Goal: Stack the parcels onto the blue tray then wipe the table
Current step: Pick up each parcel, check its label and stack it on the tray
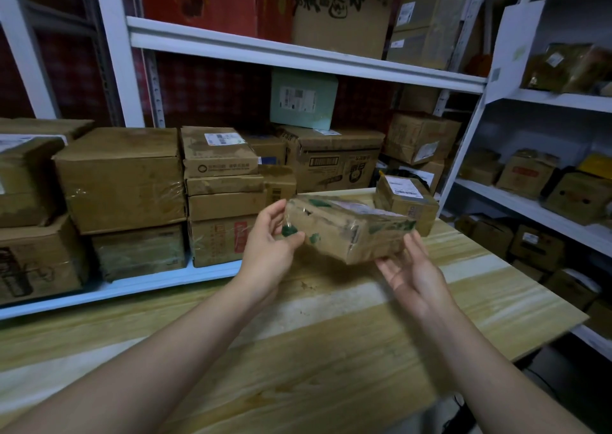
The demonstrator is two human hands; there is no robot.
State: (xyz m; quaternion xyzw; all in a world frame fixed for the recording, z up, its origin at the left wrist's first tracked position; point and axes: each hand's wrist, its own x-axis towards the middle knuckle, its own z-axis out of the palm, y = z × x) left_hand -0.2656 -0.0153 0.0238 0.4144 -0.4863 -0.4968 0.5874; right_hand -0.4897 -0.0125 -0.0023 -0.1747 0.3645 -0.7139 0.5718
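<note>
Head view: left grip [270, 238] clasps the taped parcel [344, 231] over the table [331, 350]; right grip [415, 274] flat-palmed beneath.

I can read no text outright. The top-shelf carton [341, 6] carries large black brush characters, possibly Chinese. The shipping label [405, 186] on the table parcel [414, 211] is blurred.

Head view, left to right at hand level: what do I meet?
In order: left hand → parcel → right hand → side shelf. The small box behind overlaps, so it is left out.
</note>
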